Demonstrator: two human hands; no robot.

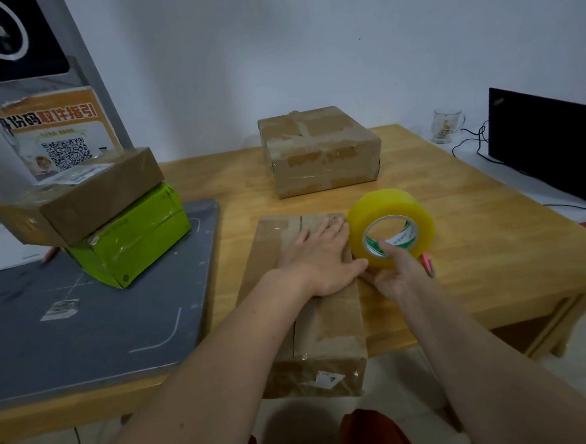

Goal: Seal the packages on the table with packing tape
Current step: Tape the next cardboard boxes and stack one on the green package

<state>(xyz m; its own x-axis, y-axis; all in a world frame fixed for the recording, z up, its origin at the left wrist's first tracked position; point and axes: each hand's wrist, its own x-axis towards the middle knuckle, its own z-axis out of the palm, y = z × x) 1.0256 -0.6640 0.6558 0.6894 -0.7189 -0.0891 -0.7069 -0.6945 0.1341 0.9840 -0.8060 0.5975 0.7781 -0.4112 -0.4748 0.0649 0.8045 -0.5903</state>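
A long brown cardboard package (320, 326) lies on the wooden table (475, 245), its near end hanging over the front edge. My left hand (318, 258) rests flat on its top, fingers straight and pointing away from me. Right beside the package, my right hand (395, 267) grips a big yellow roll of packing tape (388, 229), with fingers hooked into the core and the roll standing on edge at the package's right side. A pink object (428, 263) shows just behind this hand.
A second taped brown box (318, 151) sits at the back of the table. On the left, a brown box (81, 197) lies on a green package (131, 238) on a grey mat (85, 320). A black monitor (547, 141), cables and a glass mug (445, 125) stand at right.
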